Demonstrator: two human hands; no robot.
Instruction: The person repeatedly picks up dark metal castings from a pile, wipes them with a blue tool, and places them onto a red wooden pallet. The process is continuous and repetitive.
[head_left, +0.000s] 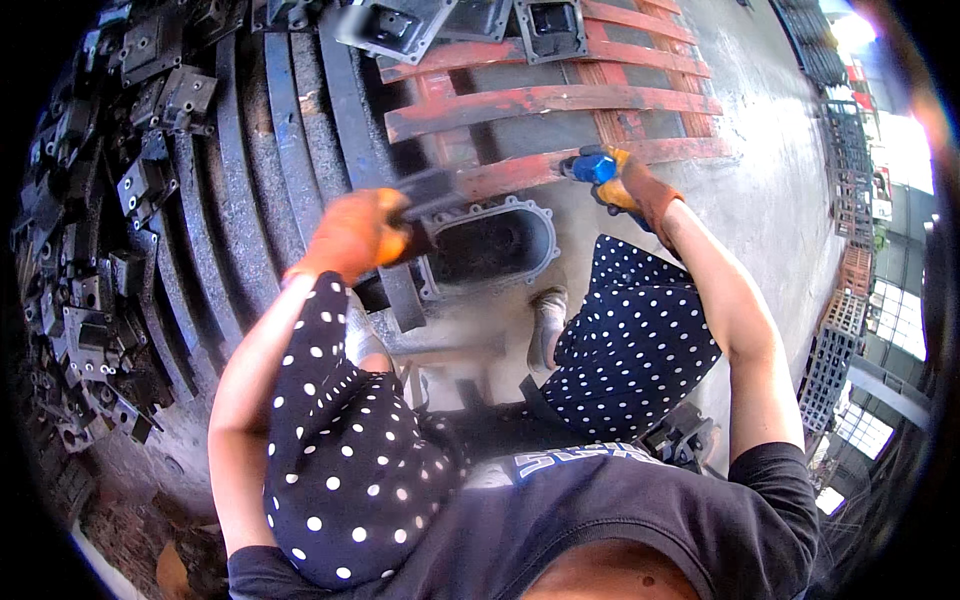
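Observation:
My left hand (355,235), in an orange glove, is closed on a dark, motion-blurred metal part (428,192). That part sits at the left end of a grey metal casting (548,240), and I cannot tell whether the two are joined. The casting has a rounded, open cavity and a flange with bolt holes; it lies low between my feet. To the right, my right hand (635,185), gloved in orange with dark patches, grips a blue handheld power tool (594,168). Its working tip points left, apart from the casting, and is too small to make out.
A worn red pallet (550,100) lies ahead, with several grey castings (553,28) on its far end. Dark metal slats (290,130) run along the left, beside a heap of metal castings (90,330). Stacked crates (835,350) stand far right.

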